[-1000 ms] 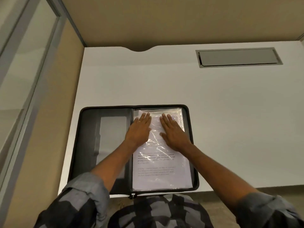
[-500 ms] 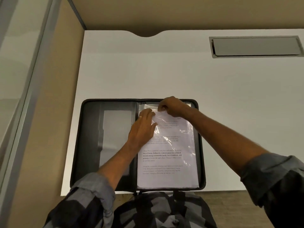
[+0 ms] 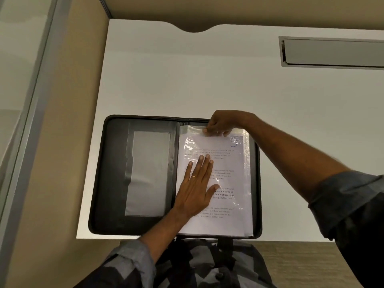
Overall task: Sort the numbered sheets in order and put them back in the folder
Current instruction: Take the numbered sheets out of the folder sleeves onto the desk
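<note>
On desk [image 3: 187, 80], near front edge: folder [image 3: 112, 173] open, numbered sheet [image 3: 228, 179] in clear sleeve [image 3: 246, 163] on right half. Left hand [image 3: 196, 190] flat, pressing sleeve. Right hand [image 3: 222, 123] pinches sheet top edge. Sheet likely thin, limp; sleeve slick. Grip top edge.

White desk [image 3: 207, 80] with grey cable hatch [image 3: 332, 51]

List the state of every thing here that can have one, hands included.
folder: open flat on the desk.
clear sleeve: flat on the folder's right half, top edge pinched.
sheet: inside the clear sleeve, print up.
left hand: flat, pressing the clear sleeve.
right hand: pinching the clear sleeve's top edge.
</note>
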`<state>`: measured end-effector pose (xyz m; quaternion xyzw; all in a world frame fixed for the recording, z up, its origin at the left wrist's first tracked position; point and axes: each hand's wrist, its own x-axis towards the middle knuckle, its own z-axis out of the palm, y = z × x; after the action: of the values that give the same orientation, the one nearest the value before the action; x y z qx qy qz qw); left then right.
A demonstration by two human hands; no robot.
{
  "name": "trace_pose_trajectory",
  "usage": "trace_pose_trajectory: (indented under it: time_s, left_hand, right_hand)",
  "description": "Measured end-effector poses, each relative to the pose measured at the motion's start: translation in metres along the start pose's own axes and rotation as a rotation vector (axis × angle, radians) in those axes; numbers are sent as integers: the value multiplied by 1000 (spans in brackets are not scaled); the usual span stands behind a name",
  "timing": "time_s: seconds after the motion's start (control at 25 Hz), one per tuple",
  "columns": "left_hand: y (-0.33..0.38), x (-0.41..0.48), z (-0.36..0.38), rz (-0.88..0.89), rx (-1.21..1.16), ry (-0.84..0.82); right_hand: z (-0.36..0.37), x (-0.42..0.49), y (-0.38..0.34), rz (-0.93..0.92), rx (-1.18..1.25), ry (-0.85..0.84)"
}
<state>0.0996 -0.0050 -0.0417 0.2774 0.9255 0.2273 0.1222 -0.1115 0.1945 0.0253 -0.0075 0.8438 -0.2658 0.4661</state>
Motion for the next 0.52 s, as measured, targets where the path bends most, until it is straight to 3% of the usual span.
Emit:
trace_pose_trajectory:
  time_s: [0.16,0.32,0.52]
  left_hand:
    - [0,2,0,-2,-4,3]
    - [-1,0,2,0,5,32]
    - [0,0,3,-19,4,38]
  right_hand:
    - [-9,2,-4,12,-13,-100]
    - [-13,4,-5,74,122,-58]
    - [-12,7,-9,122,-36,-209]
